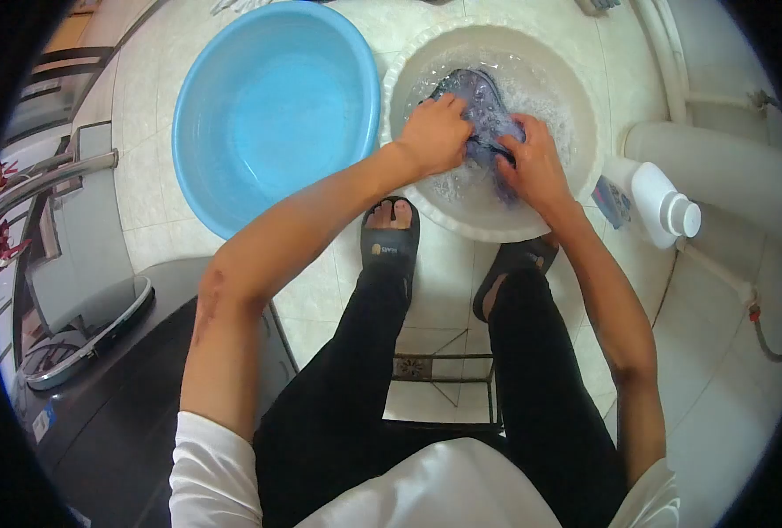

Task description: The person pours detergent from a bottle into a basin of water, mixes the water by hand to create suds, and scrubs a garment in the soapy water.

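A wet, dark blue piece of cloth (482, 99) lies partly in sudsy water inside the cream basin (595, 132); its exact kind is hard to make out. My left hand (435, 134) is closed on its left side, fingers bent and knuckles up. On the right side of the cloth, my right hand (536, 167) grips between thumb and fingers. Both hands are over the basin, just above the water, a short distance apart. Foam and bubbles surround the cloth.
A large light-blue basin (372, 97) stands left of the cream one. To the right are a white bottle (655, 204), a blue packet (613, 202) and pipes (712, 158) along the wall. My slippered feet (391, 238) are near the cream basin. A dark cabinet (127, 422) is at left.
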Tool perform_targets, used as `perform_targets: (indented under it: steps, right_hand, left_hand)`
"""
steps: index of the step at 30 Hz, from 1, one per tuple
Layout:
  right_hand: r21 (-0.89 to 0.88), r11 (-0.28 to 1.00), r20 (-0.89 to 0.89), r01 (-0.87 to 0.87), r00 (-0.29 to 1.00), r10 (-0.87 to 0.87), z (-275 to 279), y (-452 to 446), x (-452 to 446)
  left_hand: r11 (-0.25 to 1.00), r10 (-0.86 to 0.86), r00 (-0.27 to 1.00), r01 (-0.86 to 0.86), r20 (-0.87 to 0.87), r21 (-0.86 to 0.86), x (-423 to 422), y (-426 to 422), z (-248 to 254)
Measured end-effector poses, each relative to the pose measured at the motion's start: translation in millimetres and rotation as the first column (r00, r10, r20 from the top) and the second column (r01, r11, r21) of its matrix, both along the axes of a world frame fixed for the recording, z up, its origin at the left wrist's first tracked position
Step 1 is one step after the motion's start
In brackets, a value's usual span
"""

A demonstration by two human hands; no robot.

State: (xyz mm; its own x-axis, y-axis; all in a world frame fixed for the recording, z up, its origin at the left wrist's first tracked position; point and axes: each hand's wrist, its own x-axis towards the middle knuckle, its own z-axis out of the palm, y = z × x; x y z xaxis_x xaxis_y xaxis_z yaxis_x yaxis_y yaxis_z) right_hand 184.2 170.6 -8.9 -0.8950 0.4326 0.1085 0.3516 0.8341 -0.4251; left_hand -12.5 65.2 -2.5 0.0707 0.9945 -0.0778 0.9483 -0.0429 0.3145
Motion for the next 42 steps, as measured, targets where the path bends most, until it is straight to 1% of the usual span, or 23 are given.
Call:
perform_targets:
  steps: [1, 3, 4, 6, 10, 12, 13, 15, 19, 20, 21, 25, 27, 29, 31, 32, 34, 36, 38, 39, 40, 41, 42]
  right_hand:
    - [-0.003, 1.000, 0.000, 0.000, 1.000, 0.000, 1, 1, 1]
    - [-0.190, 0.979, -0.055, 0.070, 0.995, -0.081, 6, 2, 2]
    - [-0.194, 0.979, -0.053, 0.070, 0.995, -0.082, 10, 4, 3]
    - [-0.348, 0.926, -0.069, 0.147, 0.981, -0.182, 19, 11, 4]
    - [-0.382, 0.907, -0.180, 0.175, 0.949, -0.259, 42, 21, 3]
    - [-0.280, 0.948, -0.339, 0.147, 0.909, -0.242, 48, 31, -1]
    - [-0.281, 0.949, -0.341, 0.146, 0.909, -0.241, 50, 35, -3]
    - [-0.286, 0.938, -0.383, 0.195, 0.874, -0.299, 54, 40, -6]
    - [-0.381, 0.878, -0.213, 0.291, 0.896, -0.390, 64, 47, -13]
    - [-0.398, 0.884, -0.258, 0.245, 0.895, -0.364, 65, 49, -14]
    - [-0.411, 0.890, -0.304, 0.198, 0.890, -0.338, 67, 52, -15]
    - [-0.470, 0.863, -0.292, 0.185, 0.890, -0.350, 88, 74, -16]
    - [-0.577, 0.799, -0.167, 0.166, 0.934, -0.316, 105, 83, -17]
    - [-0.556, 0.820, -0.170, 0.134, 0.947, -0.271, 102, 94, -19]
    - [-0.541, 0.829, -0.003, 0.143, 0.985, -0.171, 102, 100, -20]
    - [-0.541, 0.829, -0.004, 0.142, 0.985, -0.172, 96, 103, -22]
    - [-0.468, 0.846, 0.201, 0.256, 0.963, -0.180, 72, 105, -25]
    - [-0.431, 0.873, 0.173, 0.229, 0.970, -0.170, 50, 98, -30]
    - [-0.385, 0.898, 0.186, 0.213, 0.971, -0.150, 38, 96, -36]
    - [-0.388, 0.897, 0.189, 0.213, 0.971, -0.149, 33, 91, -35]
    - [-0.164, 0.980, -0.063, 0.114, 0.990, -0.126, 26, 85, -35]
    - [0.090, 0.994, -0.298, 0.067, 0.954, -0.037, 22, 80, -35]
    - [0.089, 0.994, -0.298, 0.068, 0.954, -0.038, 22, 74, -31]
  left_hand:
    - [1.000, 0.000, 1.000, 0.000, 0.000, -0.003, -3, 1, 0]
    - [0.991, 0.130, 0.949, -0.112, 0.287, -0.076, -10, 6, 4]
    - [0.990, 0.130, 0.949, -0.112, 0.288, -0.080, -13, 7, 8]
    - [0.989, 0.144, 0.875, -0.132, 0.462, -0.058, -20, 14, 22]
    - [0.990, 0.061, 0.876, -0.114, 0.479, 0.081, -23, 27, 55]
    - [0.984, 0.050, 0.855, -0.130, 0.516, 0.121, -26, 34, 65]
    - [0.984, 0.051, 0.856, -0.131, 0.514, 0.121, -28, 37, 61]
    - [0.884, -0.071, 0.913, -0.128, 0.401, 0.449, -32, 47, 54]
    - [0.881, -0.071, 0.888, -0.158, 0.455, 0.446, -33, 51, 56]
    - [0.968, 0.055, 0.856, -0.173, 0.514, 0.184, -36, 48, 69]
    - [0.981, 0.192, 0.823, -0.169, 0.534, -0.092, -38, 46, 77]
    - [0.992, 0.082, 0.827, -0.121, 0.556, 0.034, -49, 49, 78]
    - [0.995, 0.074, 0.704, -0.001, 0.707, -0.104, -55, 53, 85]
    - [0.992, 0.063, 0.651, 0.045, 0.756, -0.122, -58, 48, 98]
    - [0.864, 0.377, 0.590, 0.053, 0.713, -0.501, -51, 39, 126]
    - [0.858, 0.389, 0.488, 0.116, 0.781, -0.500, -51, 40, 101]
    - [0.829, 0.435, 0.518, 0.088, 0.737, -0.552, -52, 43, 84]
    - [0.796, 0.481, 0.543, 0.059, 0.689, -0.602, -54, 46, 62]
    - [0.904, 0.391, 0.810, -0.247, 0.437, -0.350, -52, 47, 30]
    - [0.902, 0.393, 0.808, -0.247, 0.438, -0.354, -46, 42, 18]
    - [0.933, 0.308, 0.891, -0.351, 0.334, 0.077, -39, 37, 11]
    - [0.800, 0.273, 0.944, -0.331, 0.187, 0.501, -36, 33, 6]
    - [0.801, 0.272, 0.944, -0.330, 0.187, 0.500, -31, 28, 12]
